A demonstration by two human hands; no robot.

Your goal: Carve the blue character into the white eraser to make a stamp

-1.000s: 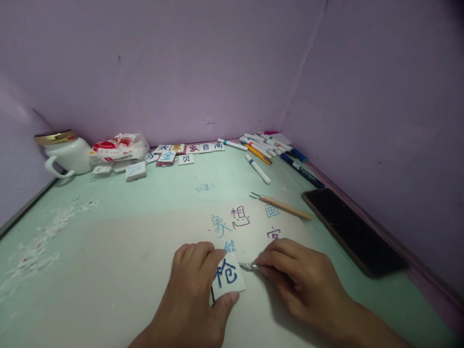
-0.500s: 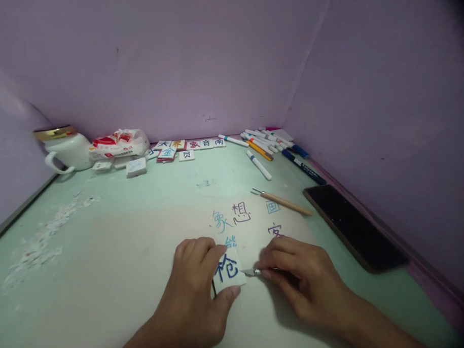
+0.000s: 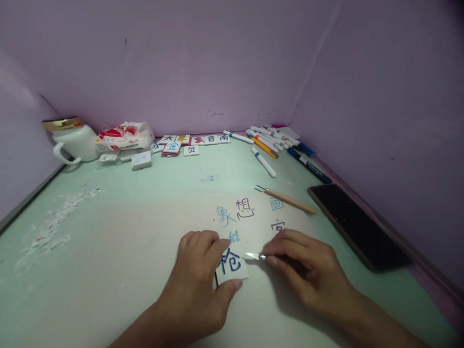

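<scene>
My left hand [image 3: 200, 279] grips a small white square block [image 3: 232, 265] on the table, thumb at its near edge and fingers over its far left corner. A dark blue Chinese character is drawn on the block's top face. In my right hand [image 3: 305, 265] is a craft knife [image 3: 256, 256], held like a pen. Its pointed blade faces left, near the block's upper right edge; whether it touches, I cannot tell. Characters in blue and purple [image 3: 245, 208] are written on the tabletop just beyond my hands.
A wooden-handled carving tool [image 3: 288, 199] and a dark phone [image 3: 359, 226] lie to the right. Markers [image 3: 265, 162] are heaped at the back right. Lettered square pieces [image 3: 190, 150], a tissue pack [image 3: 124, 138] and a white mug [image 3: 77, 143] line the back. White shavings [image 3: 55, 223] lie left.
The knife blade has moved away from me along the block's right side, from its middle to near the upper corner. The left hand keeps its hold. The whole view has shifted slightly.
</scene>
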